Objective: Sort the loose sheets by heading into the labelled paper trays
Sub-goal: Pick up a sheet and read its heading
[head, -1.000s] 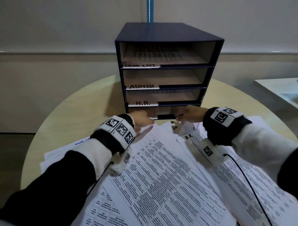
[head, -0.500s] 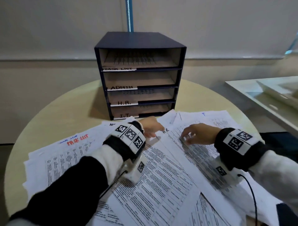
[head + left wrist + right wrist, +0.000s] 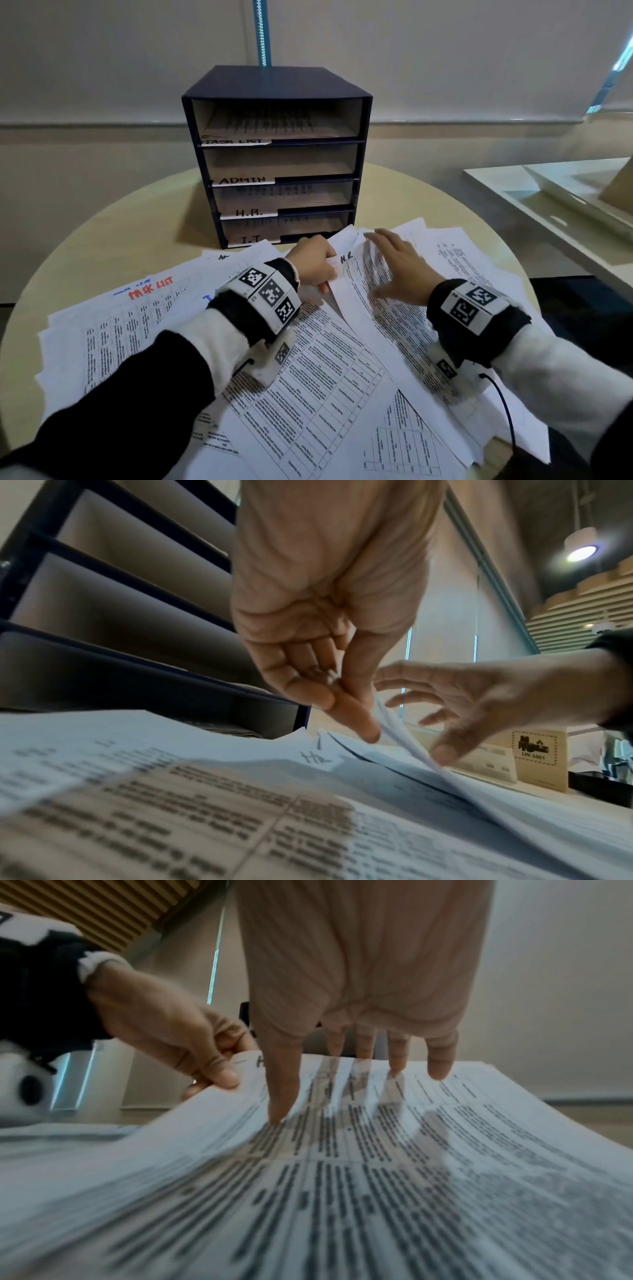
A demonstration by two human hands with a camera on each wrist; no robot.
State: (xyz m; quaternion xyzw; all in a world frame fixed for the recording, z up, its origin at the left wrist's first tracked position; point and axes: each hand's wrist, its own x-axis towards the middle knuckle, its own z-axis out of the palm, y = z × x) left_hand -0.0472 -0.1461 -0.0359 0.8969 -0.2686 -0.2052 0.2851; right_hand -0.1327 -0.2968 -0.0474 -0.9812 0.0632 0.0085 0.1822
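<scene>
Round pale tabletop, and at its far middle a dark four-tier paper tray unit, tiers labelled from the top TASK LIST, ADMIN, H.R., I.T. Printed paper visible in the top tier and in the H.R. tier; print faintly visible in the I.T. tier too. Spread in front of the unit, overlapping and covering most of the near tabletop: loose sheets. To the unit's front left, a sheet headed TASK LIST in red. Directly in front of the unit, an H.R.-headed sheet, its left edge lifted off the pile.

Left hand, just in front of the unit's bottom tier, pinching that sheet's upper left corner between thumb and curled fingers. Right hand, beside it to the right, fingers straight and spread, fingertips pressing down on the same sheet, holding nothing. Nothing between the hands and the open tier fronts except the edges of other sheets. Off to the unit's right, beyond the tabletop, a white ledge; behind the unit, a blue pole.

Against a second ago: both hands then up at the I.T. tier's mouth, now drawn back onto the pile; half a second ago the H.R. sheet lying flat under the right hand, now raised at its left edge.
</scene>
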